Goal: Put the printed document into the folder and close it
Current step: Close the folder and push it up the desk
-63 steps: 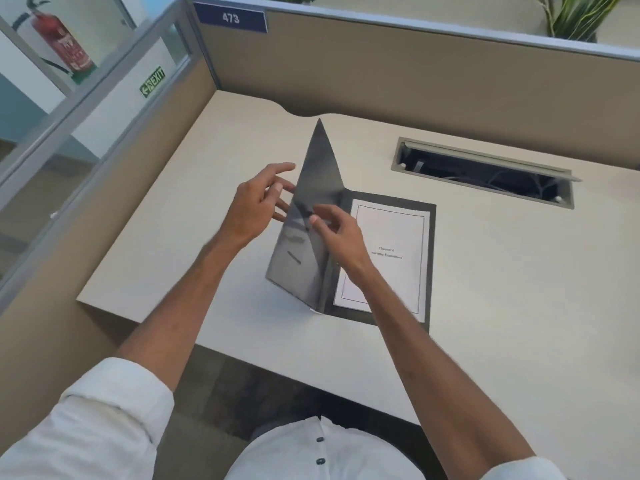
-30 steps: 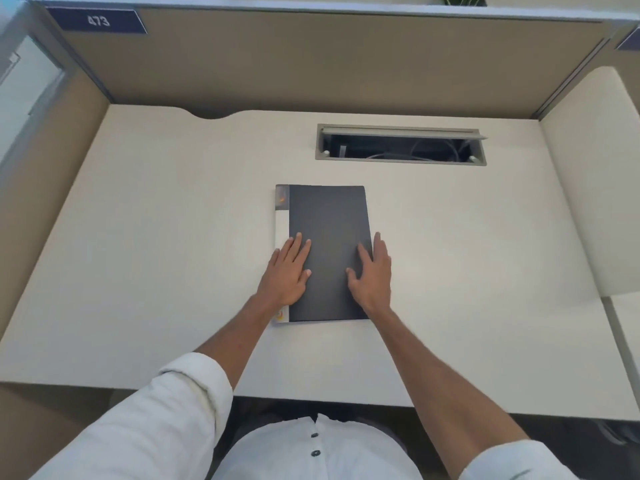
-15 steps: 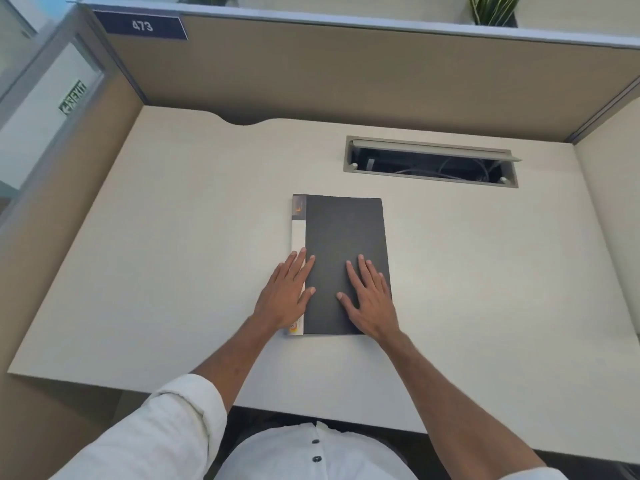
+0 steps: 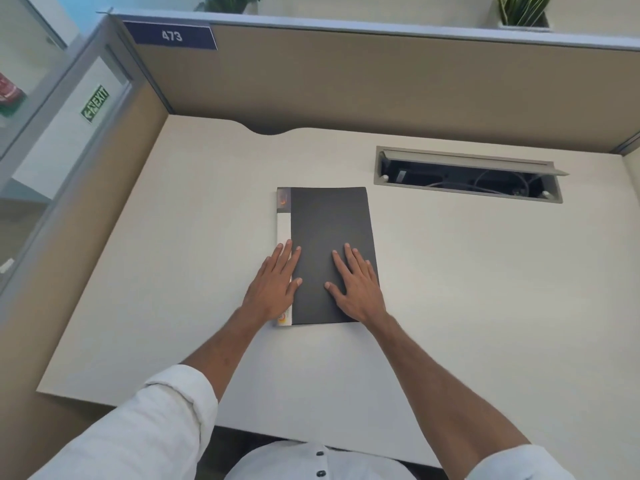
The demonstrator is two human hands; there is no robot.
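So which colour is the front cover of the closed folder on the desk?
Dark grey, nearly black, with a white strip along its left spine edge: the flat rectangular folder, head view.

Folder (image 4: 329, 230) now shut flat, both hands palm-down on cover.

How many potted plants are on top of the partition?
2: one plant left of centre, another plant near the right end. Both are cut off by the frame; more may sit outside it.

The folder (image 4: 329, 237) lies shut mid-surface (image 4: 173, 254), both hands flat on its near half (left hand (image 4: 275, 287) over the spine edge, right hand (image 4: 358, 289) beside it). A cable tray (image 4: 467, 176) sits toward the back-right corner.
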